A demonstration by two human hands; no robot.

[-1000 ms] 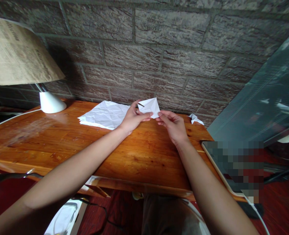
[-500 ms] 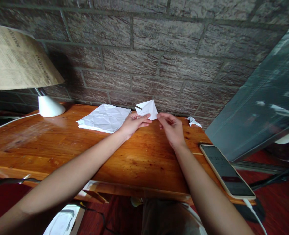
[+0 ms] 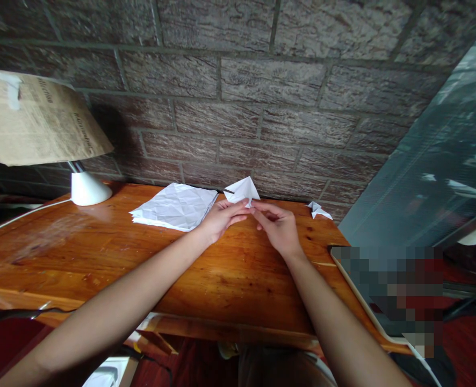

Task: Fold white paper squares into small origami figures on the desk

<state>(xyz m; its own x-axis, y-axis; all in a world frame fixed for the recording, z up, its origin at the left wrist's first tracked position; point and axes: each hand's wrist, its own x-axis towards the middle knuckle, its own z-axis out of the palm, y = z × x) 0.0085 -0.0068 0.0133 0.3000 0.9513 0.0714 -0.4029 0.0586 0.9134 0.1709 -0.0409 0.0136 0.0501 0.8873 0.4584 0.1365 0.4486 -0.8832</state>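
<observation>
A small folded sheet of white paper (image 3: 244,188) is held up above the far part of the wooden table (image 3: 222,279). My left hand (image 3: 224,217) is closed on its lower left side, thumb on top. My right hand (image 3: 277,221) pinches its lower right corner, and the fingertips of both hands nearly meet there. A narrow dark strip shows at the paper's left edge; I cannot tell what it is. Left of my left hand lies a stack of creased white paper sheets (image 3: 177,205). A small folded white paper figure (image 3: 319,210) sits to the right of my right hand.
A white-based lamp (image 3: 89,188) with a newsprint shade (image 3: 44,121) stands at the left. At the right edge lies a phone (image 3: 367,301), largely blurred out, with a white cable. A brick wall (image 3: 270,107) rises behind the table, and a glassy grey panel (image 3: 415,177) slants at the right.
My right hand has moved left, bringing the paper's right corner in toward my left fingers, so the lower edge is bent. The whole view has shifted slightly, with things appearing lower.
</observation>
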